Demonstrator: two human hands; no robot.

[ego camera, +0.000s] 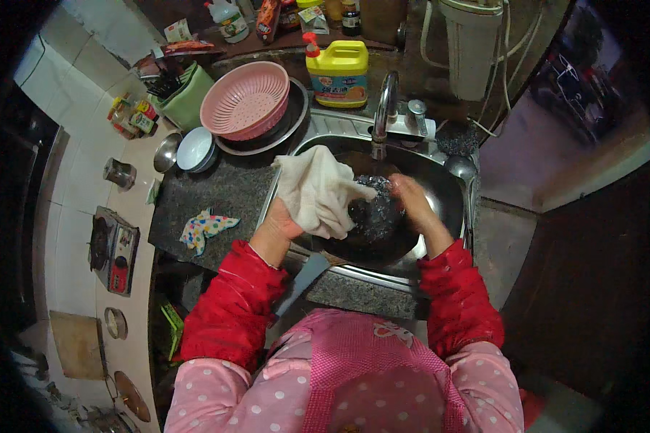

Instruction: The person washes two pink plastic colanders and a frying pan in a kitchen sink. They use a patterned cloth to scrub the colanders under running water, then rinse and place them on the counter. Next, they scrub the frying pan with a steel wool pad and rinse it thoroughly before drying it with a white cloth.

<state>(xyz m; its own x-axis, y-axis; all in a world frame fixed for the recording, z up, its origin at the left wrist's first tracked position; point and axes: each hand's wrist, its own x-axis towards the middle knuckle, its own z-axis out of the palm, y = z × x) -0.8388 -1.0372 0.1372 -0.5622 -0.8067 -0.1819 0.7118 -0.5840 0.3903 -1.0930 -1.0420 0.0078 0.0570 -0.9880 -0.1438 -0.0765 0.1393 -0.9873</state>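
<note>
My left hand [283, 219] holds a bunched white cloth [317, 189] over the left part of the steel sink [460, 189]. The cloth covers most of its fingers. My right hand [411, 197] is at the right of the water under the faucet [382, 113]; it is slightly blurred and holds nothing that I can see. Water falls and splashes into a dark wok or pan in the sink, whose grey handle [306, 276] sticks out over the near edge towards my left forearm.
A pink colander [244, 100] rests in a metal basin behind left, beside stacked bowls [195, 149]. A yellow detergent jug [337, 76] stands behind the sink. A dotted cloth [206, 228] lies on the left counter; a portable stove [116, 251] is farther left.
</note>
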